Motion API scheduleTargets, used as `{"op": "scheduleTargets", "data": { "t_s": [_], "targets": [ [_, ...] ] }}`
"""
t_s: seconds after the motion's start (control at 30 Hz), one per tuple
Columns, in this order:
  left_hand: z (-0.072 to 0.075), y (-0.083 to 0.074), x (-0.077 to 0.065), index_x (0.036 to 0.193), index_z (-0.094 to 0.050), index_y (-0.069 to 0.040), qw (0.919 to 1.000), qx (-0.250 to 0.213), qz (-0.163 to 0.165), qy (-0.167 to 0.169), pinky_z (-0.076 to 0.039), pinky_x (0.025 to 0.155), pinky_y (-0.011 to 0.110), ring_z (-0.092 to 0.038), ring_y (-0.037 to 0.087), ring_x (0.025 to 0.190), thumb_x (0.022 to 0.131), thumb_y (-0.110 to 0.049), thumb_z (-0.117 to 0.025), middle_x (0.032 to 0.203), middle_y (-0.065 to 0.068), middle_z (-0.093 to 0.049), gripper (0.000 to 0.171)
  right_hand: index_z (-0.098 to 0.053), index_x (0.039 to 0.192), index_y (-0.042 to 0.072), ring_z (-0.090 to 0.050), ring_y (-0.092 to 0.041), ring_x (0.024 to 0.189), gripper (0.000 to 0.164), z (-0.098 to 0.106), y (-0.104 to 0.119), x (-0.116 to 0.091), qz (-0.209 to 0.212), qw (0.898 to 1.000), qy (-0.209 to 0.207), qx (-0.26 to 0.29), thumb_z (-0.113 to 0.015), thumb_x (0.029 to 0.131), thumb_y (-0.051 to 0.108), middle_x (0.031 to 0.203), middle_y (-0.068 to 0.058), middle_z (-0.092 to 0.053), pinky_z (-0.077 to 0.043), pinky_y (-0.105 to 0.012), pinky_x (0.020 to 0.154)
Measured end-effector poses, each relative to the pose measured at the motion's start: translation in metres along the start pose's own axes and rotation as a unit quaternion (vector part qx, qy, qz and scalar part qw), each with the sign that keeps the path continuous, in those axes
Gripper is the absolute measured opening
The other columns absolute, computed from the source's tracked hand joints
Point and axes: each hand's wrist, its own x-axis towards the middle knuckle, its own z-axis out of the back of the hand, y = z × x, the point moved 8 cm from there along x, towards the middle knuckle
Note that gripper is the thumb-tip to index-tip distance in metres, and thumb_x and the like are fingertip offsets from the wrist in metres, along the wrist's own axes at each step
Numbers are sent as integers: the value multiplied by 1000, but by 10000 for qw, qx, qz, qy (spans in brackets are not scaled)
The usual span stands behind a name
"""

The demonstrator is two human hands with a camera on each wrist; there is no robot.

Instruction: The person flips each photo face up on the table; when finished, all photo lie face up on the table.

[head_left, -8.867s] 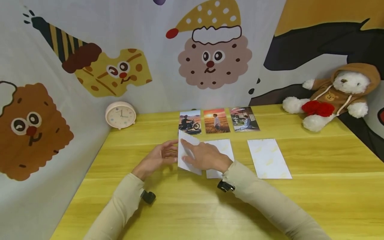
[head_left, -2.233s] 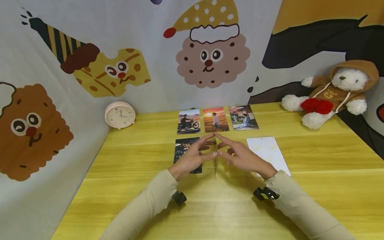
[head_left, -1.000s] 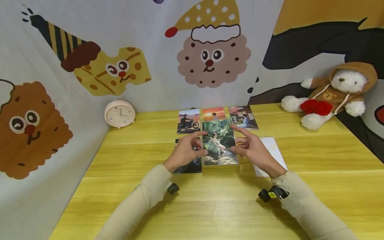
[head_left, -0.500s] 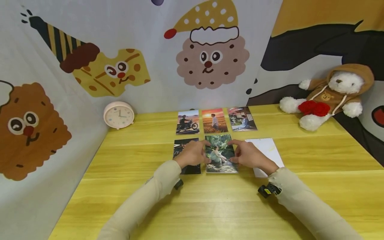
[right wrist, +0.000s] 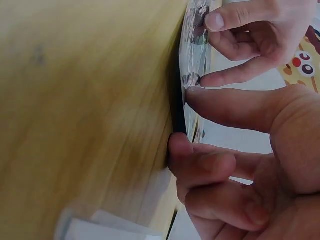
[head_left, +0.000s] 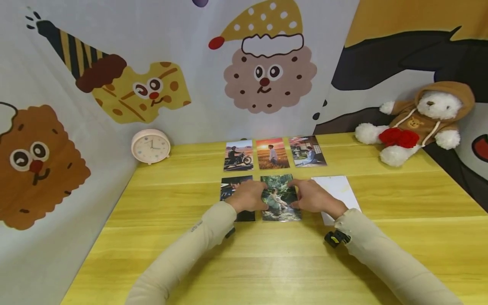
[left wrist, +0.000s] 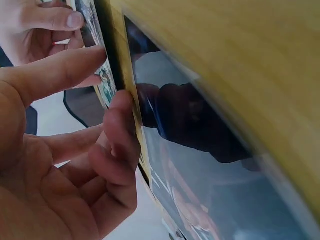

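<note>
A glossy photo card (head_left: 280,199) of a figure by a forest stream lies low over the table in the middle of the front row. My left hand (head_left: 248,196) holds its left edge with thumb and forefinger, the other fingers curled. The same edge grip on the right side comes from my right hand (head_left: 314,196). A dark shadow shows beneath the card's edge in the right wrist view. Under my left hand lies a dark photo card (head_left: 244,215), partly hidden. A white-backed card (head_left: 347,191) lies face down, partly covered by my right hand and wrist.
Behind, three photo cards form a row: a motorcycle card (head_left: 238,156), a sunset field card (head_left: 273,153) and a garden room card (head_left: 308,151). A round clock (head_left: 151,146) stands back left; a plush bear (head_left: 415,123) sits back right against the printed cloth wall.
The middle card was turned from its white back to its picture side, then lowered toward me into the front row. Earlier, the dark card on its left was turned over too.
</note>
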Motion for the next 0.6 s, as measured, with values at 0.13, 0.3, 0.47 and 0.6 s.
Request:
{"op": "scheduleTargets", "data": {
  "t_s": [0.13,0.3,0.47,0.6],
  "targets": [
    [0,-5,0,141,-58,-13,9995,306,-6,-35,-51,103,48,-61,31,125,88,-35,-77,138,6,-65,60,-51,143,3,-52,-14,55,64,-1,0,2,-76,9998,46,-175,-78,87,17,64,-1,-60,-42,-28,58],
    [0,-5,0,142,-57,-16,9992,369,126,-1,-52,103,49,-62,30,122,89,-35,-77,138,5,-65,61,-50,145,5,-53,-15,55,65,-1,1,2,-122,9992,150,-349,-77,87,19,64,-2,-61,-41,-28,57],
    [0,-3,-1,145,-54,-16,9993,338,150,-2,-51,104,50,-61,31,124,88,-36,-77,141,6,-63,65,-48,147,7,-57,-14,58,67,-2,-2,2,-154,9988,172,-425,-77,88,22,66,0,-64,-48,-33,64],
    [0,-3,-1,146,-54,-16,9993,359,121,7,-50,105,50,-60,32,125,89,-37,-76,141,6,-63,65,-47,148,9,-57,-14,58,68,-2,-3,-1,-123,9988,140,-459,-76,89,24,66,0,-64,-54,-45,78]
  ]
}}
